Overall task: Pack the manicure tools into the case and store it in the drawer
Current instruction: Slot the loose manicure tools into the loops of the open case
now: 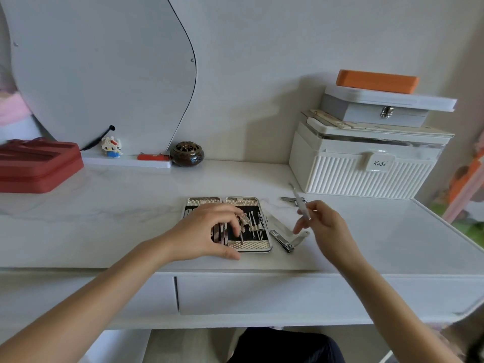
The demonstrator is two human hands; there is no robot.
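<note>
Case: manicure case (248, 246) lies open flat on the white desk top (131, 218), near the front edge, both halves facing up; silver textured rim, black lining.
Tools in case: several thin metal picks (255, 224) sit upright in the loops of the right half; the left half is mostly hidden under the hand.
Left hand: left hand (207, 231) rests on the case, fingers bent down onto the tools in its middle, thumb on the desk at the case's front edge. Cannot tell if it pinches any one tool.
Right hand: right hand (324, 226) is raised just right of the case, thumb and fingers pinching a slim metal tool (300, 201) that points up and away.
Loose tools: a nail clipper (282, 241) with its lever swung open lies just right of the case; a second, smaller clipper (293, 199) lies farther back, behind the held tool.
Drawer: drawer front (256, 294) below the desk edge, closed.
Right rear: white ribbed storage box (366, 176), a grey latched box (379, 113) and an orange block (377, 81) stacked on it.
Left rear: red tray (39, 166), small toy figure (112, 147), dark round pot (186, 153), curved mirror panel (104, 74).
</note>
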